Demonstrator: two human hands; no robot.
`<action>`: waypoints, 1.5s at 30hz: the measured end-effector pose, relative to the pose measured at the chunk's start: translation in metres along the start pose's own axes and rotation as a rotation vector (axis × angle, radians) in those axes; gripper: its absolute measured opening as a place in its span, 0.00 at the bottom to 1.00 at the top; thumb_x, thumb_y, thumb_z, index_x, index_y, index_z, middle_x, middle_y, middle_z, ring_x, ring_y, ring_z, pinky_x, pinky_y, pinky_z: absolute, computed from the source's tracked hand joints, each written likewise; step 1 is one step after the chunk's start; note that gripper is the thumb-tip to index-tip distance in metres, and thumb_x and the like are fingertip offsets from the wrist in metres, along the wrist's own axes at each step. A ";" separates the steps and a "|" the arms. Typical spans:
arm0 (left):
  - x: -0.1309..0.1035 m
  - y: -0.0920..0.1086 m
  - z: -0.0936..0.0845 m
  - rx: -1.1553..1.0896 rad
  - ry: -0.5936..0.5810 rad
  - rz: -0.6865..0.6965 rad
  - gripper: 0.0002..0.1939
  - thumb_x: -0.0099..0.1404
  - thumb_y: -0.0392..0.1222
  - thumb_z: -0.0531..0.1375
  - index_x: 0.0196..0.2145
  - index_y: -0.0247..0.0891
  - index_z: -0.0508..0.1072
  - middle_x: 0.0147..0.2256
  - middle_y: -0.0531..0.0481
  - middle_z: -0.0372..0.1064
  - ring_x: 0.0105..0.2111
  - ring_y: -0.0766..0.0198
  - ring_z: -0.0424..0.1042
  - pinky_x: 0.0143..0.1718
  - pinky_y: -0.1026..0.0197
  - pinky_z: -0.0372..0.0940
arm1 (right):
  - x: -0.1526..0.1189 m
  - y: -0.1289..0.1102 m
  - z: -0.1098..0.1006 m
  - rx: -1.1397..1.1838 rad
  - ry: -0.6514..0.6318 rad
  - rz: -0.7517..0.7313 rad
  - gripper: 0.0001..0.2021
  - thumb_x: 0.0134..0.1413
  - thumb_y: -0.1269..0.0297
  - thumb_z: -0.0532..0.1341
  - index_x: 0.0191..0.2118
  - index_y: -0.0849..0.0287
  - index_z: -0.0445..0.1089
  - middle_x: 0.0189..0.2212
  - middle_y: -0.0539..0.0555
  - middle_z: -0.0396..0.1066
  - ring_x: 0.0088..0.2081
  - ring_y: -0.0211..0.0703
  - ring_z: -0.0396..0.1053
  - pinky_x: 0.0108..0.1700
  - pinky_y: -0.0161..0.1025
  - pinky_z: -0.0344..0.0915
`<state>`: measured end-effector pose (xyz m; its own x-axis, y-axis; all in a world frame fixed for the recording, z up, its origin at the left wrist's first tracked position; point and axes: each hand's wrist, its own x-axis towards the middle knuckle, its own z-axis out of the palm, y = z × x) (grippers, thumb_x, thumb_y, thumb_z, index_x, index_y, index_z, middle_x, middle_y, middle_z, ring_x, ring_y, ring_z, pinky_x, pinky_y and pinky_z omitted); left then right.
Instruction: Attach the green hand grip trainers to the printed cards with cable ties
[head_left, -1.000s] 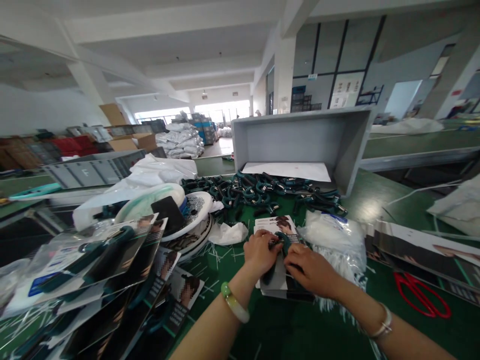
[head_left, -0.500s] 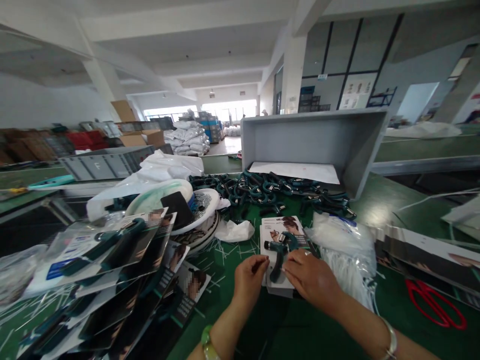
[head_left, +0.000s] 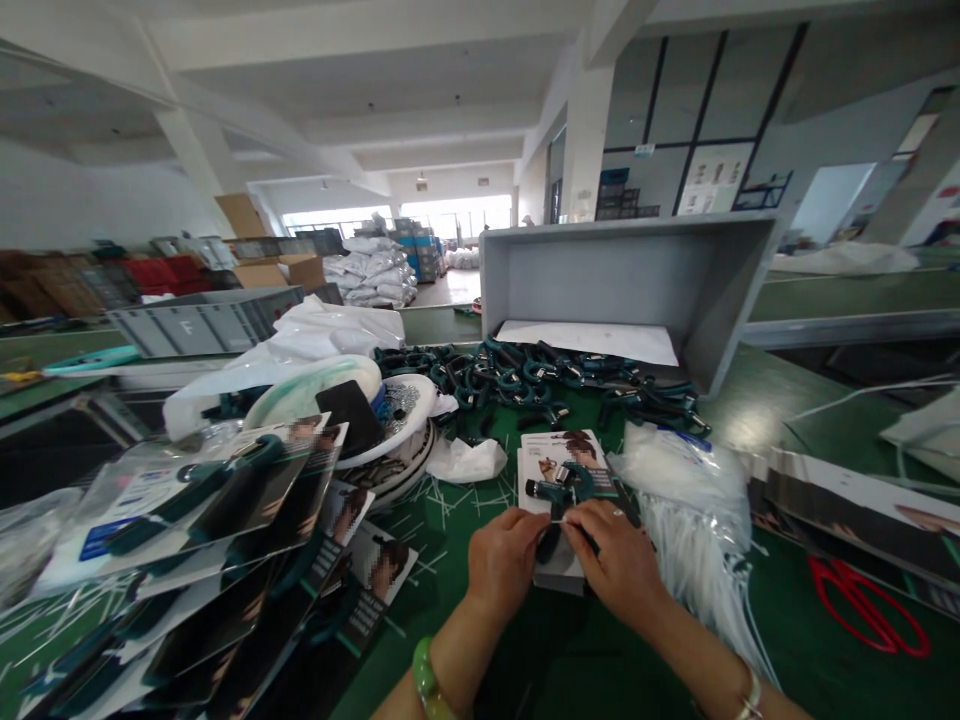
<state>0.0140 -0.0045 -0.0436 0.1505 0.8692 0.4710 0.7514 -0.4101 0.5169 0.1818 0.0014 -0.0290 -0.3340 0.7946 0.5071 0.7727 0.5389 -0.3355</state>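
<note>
A dark green and black curved-handled tool (head_left: 574, 482) with a shiny metal part lies on a stack of printed cards (head_left: 541, 450) in front of me. Over its handle, my left hand (head_left: 504, 560) and my right hand (head_left: 621, 560) meet with fingertips pinched. Between them shows a short bit of a thin white cable tie (head_left: 556, 521), gripped from both sides. My fingers cover the rest of the tie and part of the handle. Just right of my right hand lies a bundle of white cable ties (head_left: 697, 540) in a clear bag.
Cards with tools fastened on them (head_left: 247, 520) pile up at left. Behind are bowls of small metal parts (head_left: 409, 400) and a heap of loose green tools (head_left: 517, 370) before a tipped grey bin (head_left: 600, 270). Red scissors (head_left: 862, 605) and more cards (head_left: 847, 510) lie right.
Both hands have come closer together over the tool's handle. My left hand has moved right, and the fingertips now nearly touch with the cable tie between them.
</note>
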 end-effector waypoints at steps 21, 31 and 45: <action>0.002 -0.007 0.005 0.012 0.042 0.046 0.14 0.61 0.33 0.53 0.39 0.46 0.75 0.32 0.53 0.73 0.30 0.70 0.71 0.30 0.71 0.61 | 0.007 0.001 -0.004 0.005 -0.174 0.026 0.11 0.60 0.65 0.49 0.35 0.58 0.68 0.34 0.54 0.68 0.38 0.45 0.64 0.40 0.41 0.60; 0.006 -0.005 0.004 -0.261 -0.032 0.077 0.11 0.63 0.38 0.53 0.40 0.41 0.74 0.34 0.49 0.74 0.34 0.68 0.71 0.37 0.68 0.64 | 0.030 -0.003 -0.021 -0.067 -0.372 -0.036 0.07 0.51 0.70 0.56 0.26 0.57 0.69 0.27 0.52 0.70 0.32 0.42 0.67 0.33 0.37 0.59; 0.018 0.004 -0.006 -0.326 -0.169 -0.016 0.07 0.59 0.38 0.58 0.32 0.41 0.76 0.33 0.51 0.73 0.36 0.66 0.70 0.39 0.65 0.64 | 0.010 0.011 -0.008 0.267 0.008 -0.183 0.08 0.58 0.65 0.53 0.32 0.57 0.69 0.28 0.52 0.70 0.33 0.40 0.66 0.36 0.37 0.62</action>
<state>0.0162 0.0078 -0.0283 0.2651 0.8983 0.3505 0.5142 -0.4392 0.7367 0.1913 0.0135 -0.0214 -0.4489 0.6760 0.5844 0.5311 0.7278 -0.4339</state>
